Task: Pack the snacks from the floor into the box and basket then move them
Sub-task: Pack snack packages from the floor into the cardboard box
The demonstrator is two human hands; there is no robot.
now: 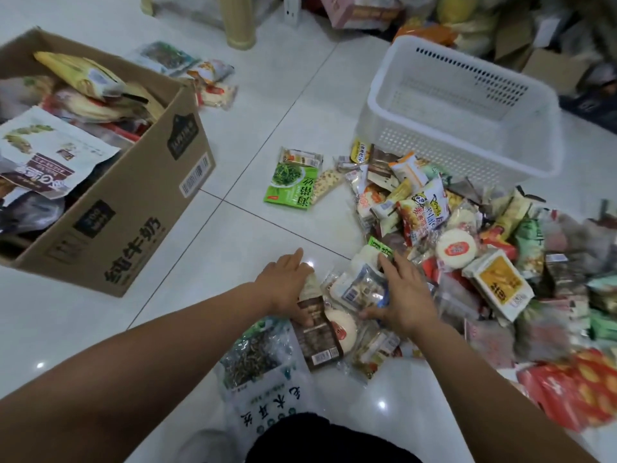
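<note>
Brown cardboard box point(140, 208), white perforated plastic basket point(467, 142), glossy floor tiles point(273, 95), shiny plastic snack packets point(434, 245).

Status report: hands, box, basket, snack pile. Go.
Left hand grips brown packet; right hand spread on snack pile. Cardboard box part filled, white basket empty. Nothing blocking either container.

White tiled floor point(260, 105) has a cardboard box point(133, 208), white basket point(467, 105), green packet point(290, 185) and a snack pile point(450, 262) sitting on it.
</note>
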